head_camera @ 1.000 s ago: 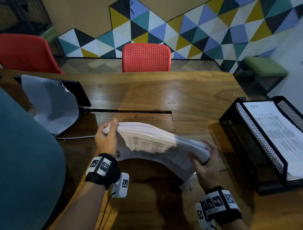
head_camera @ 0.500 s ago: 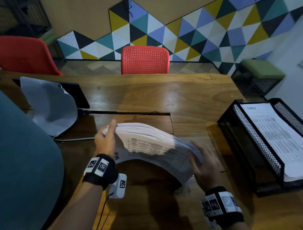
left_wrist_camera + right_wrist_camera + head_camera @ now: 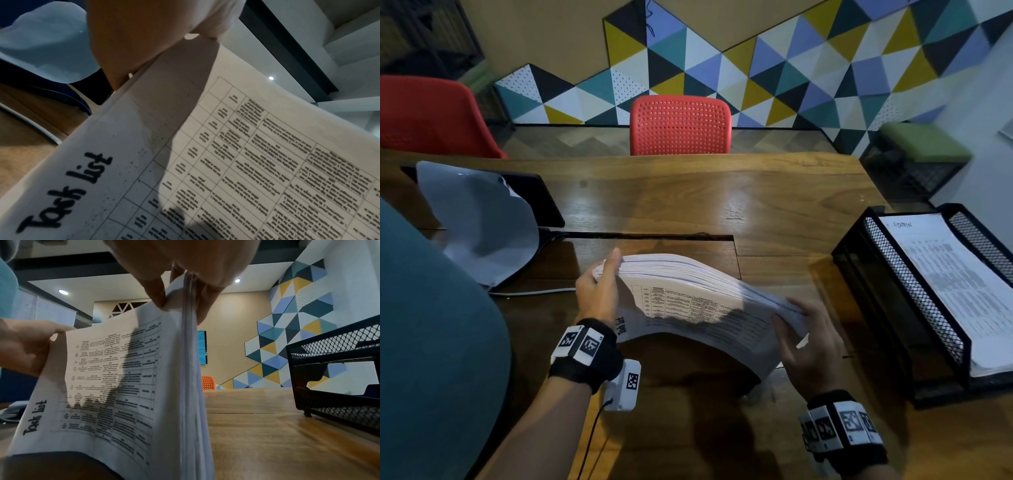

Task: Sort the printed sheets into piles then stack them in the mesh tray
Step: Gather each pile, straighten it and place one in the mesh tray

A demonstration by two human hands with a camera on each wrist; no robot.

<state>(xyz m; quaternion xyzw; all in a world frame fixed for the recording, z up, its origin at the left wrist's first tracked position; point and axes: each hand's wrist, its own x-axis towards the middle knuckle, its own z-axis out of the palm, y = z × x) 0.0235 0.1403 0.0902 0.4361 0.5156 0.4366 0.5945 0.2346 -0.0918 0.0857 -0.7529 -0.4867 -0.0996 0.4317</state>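
A thick stack of printed sheets (image 3: 688, 294) headed "Task list" (image 3: 68, 191) arches above the wooden table (image 3: 722, 198). My left hand (image 3: 599, 291) grips its left end, thumb up along the edge. At the right end, which droops toward the table, my right hand (image 3: 804, 329) holds the sheets between thumb (image 3: 154, 292) and fingers (image 3: 207, 305). The black mesh tray (image 3: 914, 301) stands at the right with a pile of printed sheets (image 3: 962, 284) headed "ADMIN" in its upper tier.
A curled white sheet (image 3: 479, 219) leans on a dark flat device (image 3: 530, 195) at the left. A white cable (image 3: 534, 292) runs beside it. Two red chairs (image 3: 679, 125) stand behind the table. A slot (image 3: 647, 236) crosses the tabletop.
My right hand has shifted its hold along the stack's drooping right end; the left hand keeps its grip and the stack stays arched in place.
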